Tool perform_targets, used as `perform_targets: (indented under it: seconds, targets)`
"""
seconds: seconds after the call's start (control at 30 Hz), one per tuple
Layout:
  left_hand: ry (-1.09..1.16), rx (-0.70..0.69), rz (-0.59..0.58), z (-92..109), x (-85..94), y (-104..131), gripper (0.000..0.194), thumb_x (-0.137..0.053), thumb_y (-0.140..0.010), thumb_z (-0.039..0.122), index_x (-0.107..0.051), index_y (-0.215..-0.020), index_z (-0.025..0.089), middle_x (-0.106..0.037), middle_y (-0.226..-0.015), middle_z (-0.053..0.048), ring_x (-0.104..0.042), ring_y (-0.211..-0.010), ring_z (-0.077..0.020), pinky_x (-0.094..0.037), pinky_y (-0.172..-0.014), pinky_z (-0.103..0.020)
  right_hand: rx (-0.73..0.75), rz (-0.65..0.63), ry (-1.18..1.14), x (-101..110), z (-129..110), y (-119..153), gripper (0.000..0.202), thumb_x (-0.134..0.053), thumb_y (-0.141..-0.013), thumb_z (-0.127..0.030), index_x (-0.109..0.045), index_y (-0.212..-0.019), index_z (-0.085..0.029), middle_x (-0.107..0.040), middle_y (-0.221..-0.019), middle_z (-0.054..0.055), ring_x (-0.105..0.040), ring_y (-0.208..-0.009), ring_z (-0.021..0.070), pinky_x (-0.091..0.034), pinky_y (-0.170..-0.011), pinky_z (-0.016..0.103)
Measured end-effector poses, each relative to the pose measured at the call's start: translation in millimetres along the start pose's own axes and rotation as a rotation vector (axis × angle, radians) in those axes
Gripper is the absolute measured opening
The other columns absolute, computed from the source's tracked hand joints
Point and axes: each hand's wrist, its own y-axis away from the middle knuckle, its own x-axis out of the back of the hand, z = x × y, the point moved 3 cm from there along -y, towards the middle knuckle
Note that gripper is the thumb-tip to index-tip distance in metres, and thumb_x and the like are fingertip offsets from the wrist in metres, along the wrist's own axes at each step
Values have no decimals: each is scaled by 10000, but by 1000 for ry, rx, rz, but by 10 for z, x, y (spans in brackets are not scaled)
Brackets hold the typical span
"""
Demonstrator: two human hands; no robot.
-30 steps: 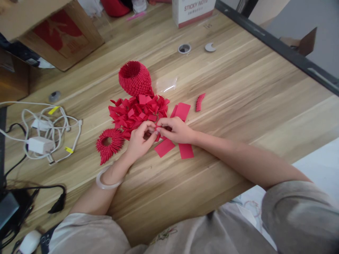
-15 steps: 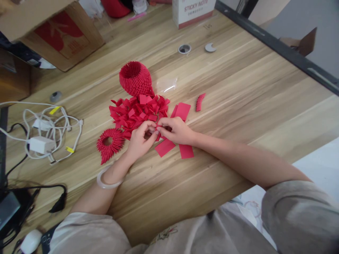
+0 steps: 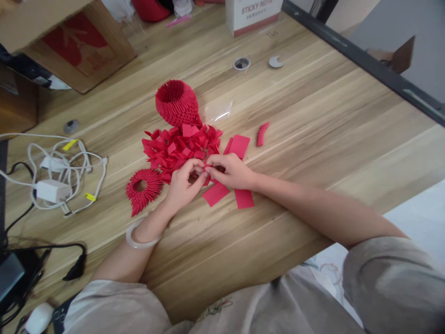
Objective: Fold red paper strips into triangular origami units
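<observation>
The left forearm is slanting from the lower left and the right forearm from the lower right of the frame. At centre, the curled left hand and right hand are narrowly pinching a small, largely hidden red paper piece. Beyond, loose red paper pieces are lying below a round red folded-paper vessel, upper centre-left.

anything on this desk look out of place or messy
The white cables at picture left lie in a loose tangle, and a grey crescent-shaped cap lies beside the round desk hole, possibly its cover, off.
</observation>
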Motion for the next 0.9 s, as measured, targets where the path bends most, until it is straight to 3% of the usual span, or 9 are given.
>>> perform_targets:
  seconds: [0.57, 0.9]
  targets:
    - [6, 19, -5, 6, -1, 0, 182, -569, -863, 313, -537, -951, 157, -665, -727, -18, -608, -625, -97, -473, -590, -180, -17, 17, 71, 3, -4, 12, 182, -490, -845, -230, -600, -761, -113, -522, -586, -19, -416, -527, 56, -290, -549, 185]
    - [-1, -5, 7, -2, -1, -2, 176, -586, -855, 300, -524, -945, 161, -659, -695, -3, -587, -570, -82, -433, -524, -157, 15, 7, -12, 1, 18, 1, 156, -500, -836, -226, -588, -767, -118, -508, -581, -34, -420, -520, 51, -299, -539, 178]
